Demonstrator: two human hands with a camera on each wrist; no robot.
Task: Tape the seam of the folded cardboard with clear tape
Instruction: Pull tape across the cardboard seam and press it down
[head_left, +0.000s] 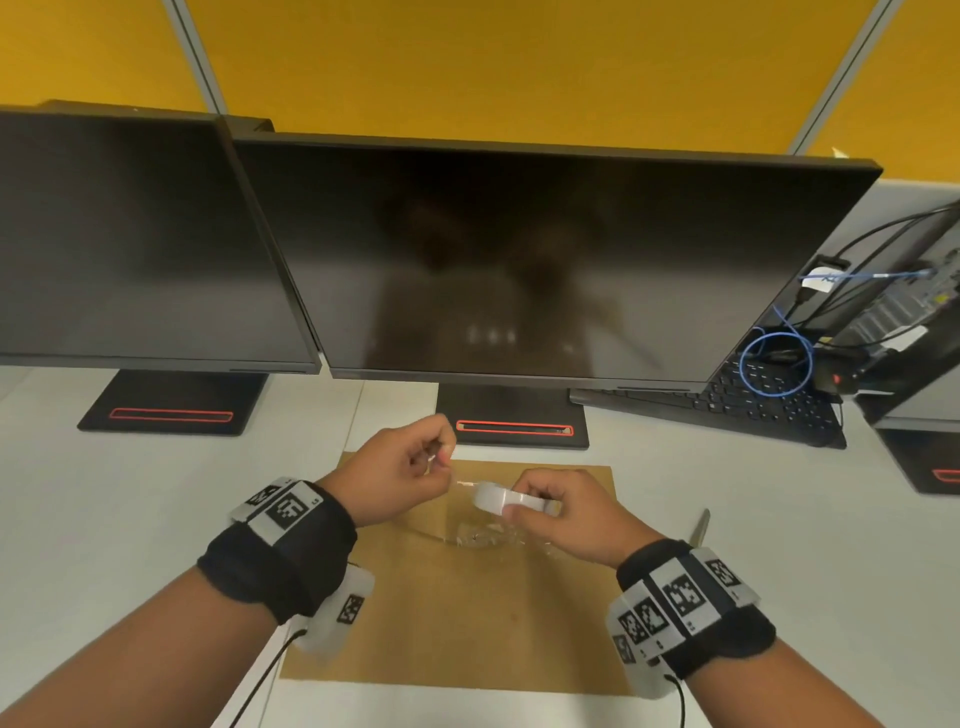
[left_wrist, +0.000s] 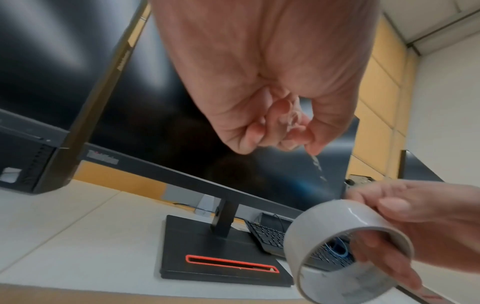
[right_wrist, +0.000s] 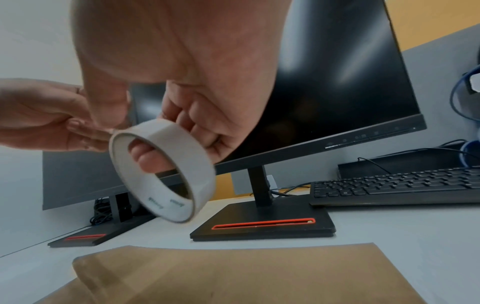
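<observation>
The folded brown cardboard (head_left: 457, 613) lies flat on the white desk, and it also fills the bottom of the right wrist view (right_wrist: 233, 277). My right hand (head_left: 532, 508) grips a roll of clear tape (head_left: 496, 498) just above the cardboard's far half, with fingers through the core (right_wrist: 150, 160). My left hand (head_left: 440, 458) pinches the pulled-out tape end between thumb and fingertips (left_wrist: 293, 127), left of the roll (left_wrist: 345, 246). A short clear strip spans the two hands. Some crinkled clear tape (head_left: 478, 538) lies on the cardboard under the hands.
Two dark monitors (head_left: 519, 260) on black stands (head_left: 514, 421) stand close behind the cardboard. A black keyboard (head_left: 737, 405) and cables (head_left: 774, 364) lie at the back right. A scissor blade (head_left: 701, 525) shows beside the cardboard's right edge.
</observation>
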